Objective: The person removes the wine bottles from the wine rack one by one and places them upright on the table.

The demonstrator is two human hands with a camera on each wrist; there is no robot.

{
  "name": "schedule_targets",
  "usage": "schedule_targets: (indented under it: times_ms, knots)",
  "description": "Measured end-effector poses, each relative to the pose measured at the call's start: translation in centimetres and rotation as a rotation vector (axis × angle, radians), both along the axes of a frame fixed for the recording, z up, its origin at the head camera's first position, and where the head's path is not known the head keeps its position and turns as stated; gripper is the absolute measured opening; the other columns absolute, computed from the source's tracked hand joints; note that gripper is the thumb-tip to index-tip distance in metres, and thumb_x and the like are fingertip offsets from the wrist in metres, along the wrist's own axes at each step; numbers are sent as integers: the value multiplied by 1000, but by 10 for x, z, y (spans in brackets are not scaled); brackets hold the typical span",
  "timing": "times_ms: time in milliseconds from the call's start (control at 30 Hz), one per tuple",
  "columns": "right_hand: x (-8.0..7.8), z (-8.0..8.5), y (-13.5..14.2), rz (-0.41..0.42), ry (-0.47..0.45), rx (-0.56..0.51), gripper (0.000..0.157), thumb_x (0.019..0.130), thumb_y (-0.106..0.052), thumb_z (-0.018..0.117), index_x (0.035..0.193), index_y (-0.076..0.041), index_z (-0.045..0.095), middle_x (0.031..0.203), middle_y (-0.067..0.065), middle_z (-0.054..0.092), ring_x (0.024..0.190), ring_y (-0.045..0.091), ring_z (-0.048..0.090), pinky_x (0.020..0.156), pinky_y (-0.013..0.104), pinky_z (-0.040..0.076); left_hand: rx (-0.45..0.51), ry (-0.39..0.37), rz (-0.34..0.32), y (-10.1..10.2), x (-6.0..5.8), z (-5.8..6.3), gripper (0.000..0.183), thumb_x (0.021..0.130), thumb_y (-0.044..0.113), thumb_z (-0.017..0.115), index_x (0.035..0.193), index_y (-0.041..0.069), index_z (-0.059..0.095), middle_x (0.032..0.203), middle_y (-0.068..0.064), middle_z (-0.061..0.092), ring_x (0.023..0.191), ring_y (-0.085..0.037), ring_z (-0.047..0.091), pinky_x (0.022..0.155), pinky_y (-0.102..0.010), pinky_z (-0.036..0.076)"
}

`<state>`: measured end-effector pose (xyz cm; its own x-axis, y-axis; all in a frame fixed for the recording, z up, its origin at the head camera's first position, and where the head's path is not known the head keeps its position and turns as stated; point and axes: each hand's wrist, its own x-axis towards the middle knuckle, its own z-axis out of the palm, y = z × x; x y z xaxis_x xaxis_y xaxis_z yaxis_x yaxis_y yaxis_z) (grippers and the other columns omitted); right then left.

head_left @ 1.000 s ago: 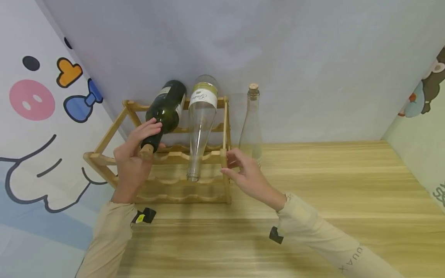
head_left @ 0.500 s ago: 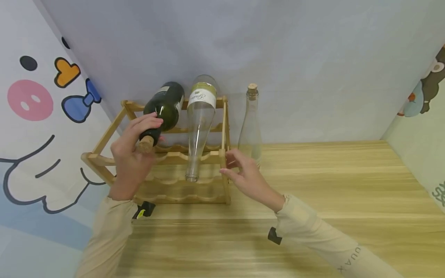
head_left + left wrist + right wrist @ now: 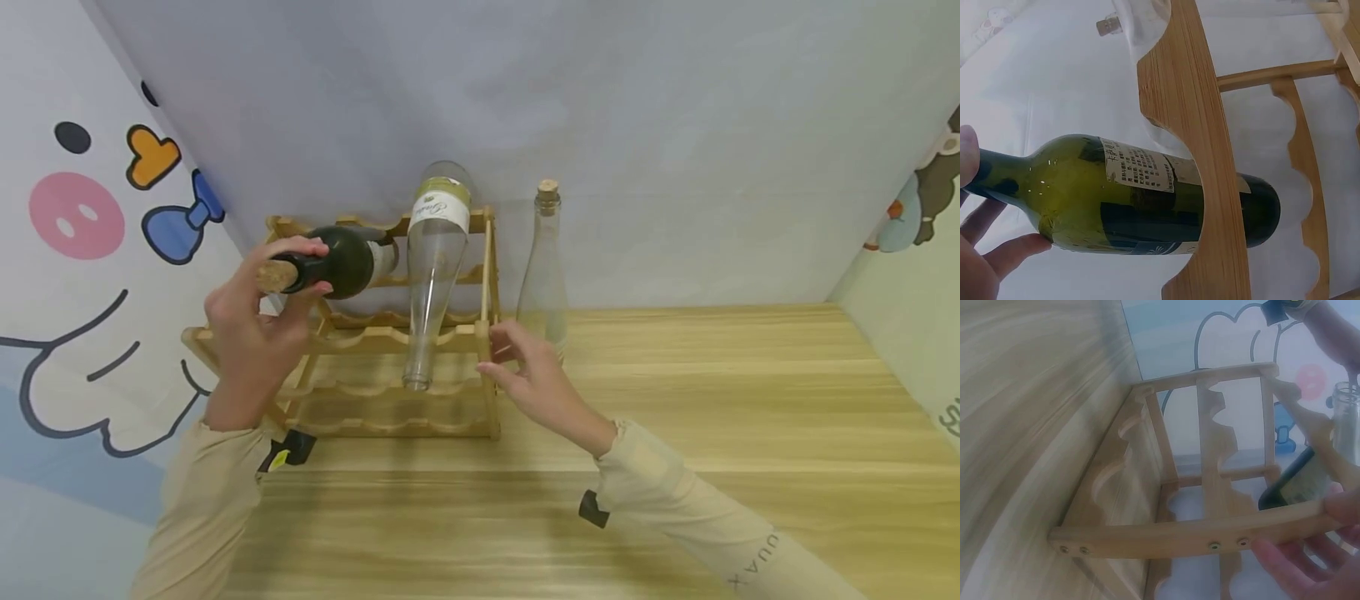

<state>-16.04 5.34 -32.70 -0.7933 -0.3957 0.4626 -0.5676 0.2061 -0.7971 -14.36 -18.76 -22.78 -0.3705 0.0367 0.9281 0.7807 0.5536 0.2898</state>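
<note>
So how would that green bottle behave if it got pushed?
Laid down, the green bottle would probably roll, as its body is round. Its glossy surface could slip in the left hand. It looks like glass, so likely stiff but breakable.

Green bottle (image 3: 348, 262): dark green glass, left of centre; cream label (image 3: 1138, 164) with black print
Middle bottle (image 3: 435, 258): clear; white-and-olive label (image 3: 439, 208)
Standing bottle (image 3: 542, 283): clear, with tan cork (image 3: 548, 190)
Rack (image 3: 483, 337): honey-coloured wood
Tabletop (image 3: 712, 375): yellow-tan, streaked grain, lower half
Sleeves (image 3: 198, 508): beige, dark letters lower right
Cartoon wall (image 3: 75, 217): white, pink, orange and blue, black outlines, upper left
Backdrop (image 3: 675, 125): grey-white, top centre
</note>
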Motion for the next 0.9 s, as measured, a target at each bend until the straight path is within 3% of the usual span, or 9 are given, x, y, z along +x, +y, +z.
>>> schedule_targets:
  times_ms: [133, 433, 733, 900]
  knots:
    - [0, 0, 0, -3, -6, 5, 25, 79, 2, 62, 102, 3, 51, 89, 15, 59, 79, 27, 59, 63, 23, 52, 16, -1, 4, -1, 3, 1, 30, 69, 1, 71, 95, -6, 61, 90, -13, 65, 89, -24, 61, 81, -30, 49]
    - [0, -1, -1, -5, -11, 4, 27, 79, 1, 61, 104, 2, 50, 90, 16, 58, 81, 27, 59, 67, 24, 52, 76, -47, -5, 2, 14, 18, 30, 67, -9, 69, 94, -11, 58, 90, -18, 63, 90, -25, 60, 77, -26, 50]
    - [0, -1, -1, -5, -4, 4, 26, 79, 1, 61, 103, 3, 50, 89, 16, 58, 80, 27, 59, 68, 25, 52, 151, -33, 63, -4, 17, 30, 30, 66, -7, 71, 94, -10, 60, 89, -15, 65, 85, -24, 62, 72, -21, 51]
    - [0, -1, -1, -9, -2, 6, 27, 79, 0, 61, 104, 3, 50, 90, 16, 58, 81, 27, 59, 68, 25, 52, 210, -36, 82, -9, 17, 37, 29, 68, -6, 70, 95, -9, 59, 89, -15, 63, 84, -26, 62, 72, -24, 52]
